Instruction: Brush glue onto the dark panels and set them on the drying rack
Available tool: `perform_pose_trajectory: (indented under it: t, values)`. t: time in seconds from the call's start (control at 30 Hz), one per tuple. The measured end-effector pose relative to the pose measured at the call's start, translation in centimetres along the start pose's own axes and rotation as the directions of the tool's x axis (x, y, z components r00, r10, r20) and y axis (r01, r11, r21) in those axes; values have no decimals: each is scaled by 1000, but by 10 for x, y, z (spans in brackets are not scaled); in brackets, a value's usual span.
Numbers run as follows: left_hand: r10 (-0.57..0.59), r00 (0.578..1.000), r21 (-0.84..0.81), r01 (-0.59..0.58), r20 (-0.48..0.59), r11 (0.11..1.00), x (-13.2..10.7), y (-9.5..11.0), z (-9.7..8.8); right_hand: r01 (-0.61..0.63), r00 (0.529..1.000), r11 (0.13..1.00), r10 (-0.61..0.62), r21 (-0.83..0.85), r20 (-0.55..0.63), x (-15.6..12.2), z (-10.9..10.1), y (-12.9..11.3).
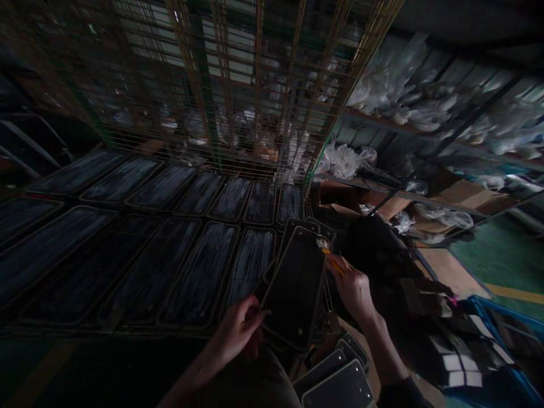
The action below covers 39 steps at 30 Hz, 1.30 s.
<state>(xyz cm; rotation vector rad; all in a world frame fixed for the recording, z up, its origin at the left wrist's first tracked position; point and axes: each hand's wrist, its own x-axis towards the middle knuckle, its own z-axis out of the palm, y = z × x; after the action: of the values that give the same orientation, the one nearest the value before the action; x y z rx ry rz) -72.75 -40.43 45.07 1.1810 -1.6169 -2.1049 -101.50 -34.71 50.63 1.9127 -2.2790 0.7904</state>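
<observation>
My left hand (238, 330) grips the near end of a stack of dark, flat phone-case-like panels (295, 286), holding them tilted up in front of me. My right hand (352, 285) is closed on a small brush with an orange handle (329, 253), whose pale bristle tip touches the top right corner of the uppermost panel. More of the same panels (340, 377) lie piled below my hands.
Two rows of dark panels (178, 238) lie side by side on a wire rack (106, 323) to the left. A tall wire cage (255, 96) stands behind. Shelves with plastic bags (425, 96) and cardboard are at right, with a blue crate (505, 340) below.
</observation>
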Motion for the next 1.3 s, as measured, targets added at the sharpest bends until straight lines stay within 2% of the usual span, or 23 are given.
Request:
perform_pose_trajectory:
  t: [0.13,0.27,0.47,0.57,0.67,0.77,0.83,0.9,1.0,1.07,1.17,1.3]
  values:
    - [-1,999,-132,-5,-42,991,-1,-4,5,54,996,998,-56,33,73,-29,-5,-24]
    - [-6,998,-159,-5,-68,987,-3,-2,8,43,982,995,-58,89,179,-65,-20,-49]
    - [-67,996,-202,52,-65,978,-1,1,9,46,964,981,-94,190,249,-102,-39,-69]
    - [-49,997,-224,35,-60,974,-1,-1,8,-15,947,959,-77,283,310,-111,-47,-80]
    - [-38,999,-224,28,-37,974,0,-3,6,-143,935,928,13,344,354,-115,-55,-90]
    - [-34,999,-205,29,-24,978,0,-4,5,-229,936,876,78,424,344,-110,-58,-89]
    - [-26,999,-179,22,-20,984,-1,-3,3,-274,924,828,85,489,374,-102,-53,-81]
    - [-2,1000,-156,-1,-17,988,-2,-2,3,-317,915,783,104,536,389,-90,-41,-69]
    - [26,999,-151,-30,-28,988,-3,0,2,-336,937,735,197,589,288,-68,-20,-48]
    - [22,999,-154,-27,-36,988,-3,0,1,-312,950,747,252,587,184,-51,-10,-37]
    - [8,999,-161,-14,-34,987,-2,-2,1,-255,959,817,283,517,27,-28,-4,-27]
    - [4,999,-188,-12,-41,982,-2,-5,2,-186,969,875,239,448,-65,-2,-3,-22]
